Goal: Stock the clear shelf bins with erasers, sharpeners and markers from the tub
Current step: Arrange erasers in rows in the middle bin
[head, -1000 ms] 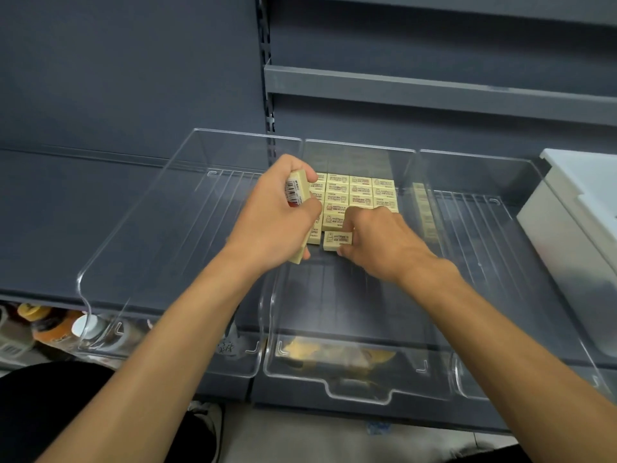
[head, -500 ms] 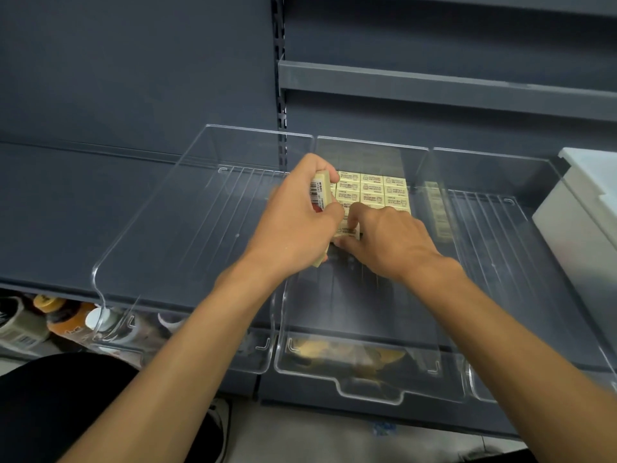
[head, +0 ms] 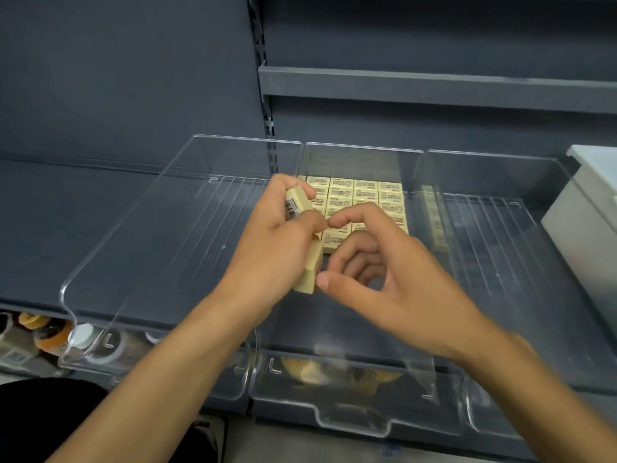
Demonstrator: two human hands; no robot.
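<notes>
Left hand (head: 270, 248) grips a stack of erasers (head: 307, 270) — right hand (head: 394, 279) half-open, thumb touching the stack.

2 bare forearms (head: 157, 382), black clothing (head: 50, 419)

We see a grey upper shelf (head: 434, 88) well above the right hand (head: 400, 279), and a slotted upright (head: 267, 128) above the left hand (head: 277, 248). Orange-topped bottles (head: 50, 335) sit low, far left of the left hand. Yellowish packs (head: 334, 369) lie below both hands, blurred.
</notes>
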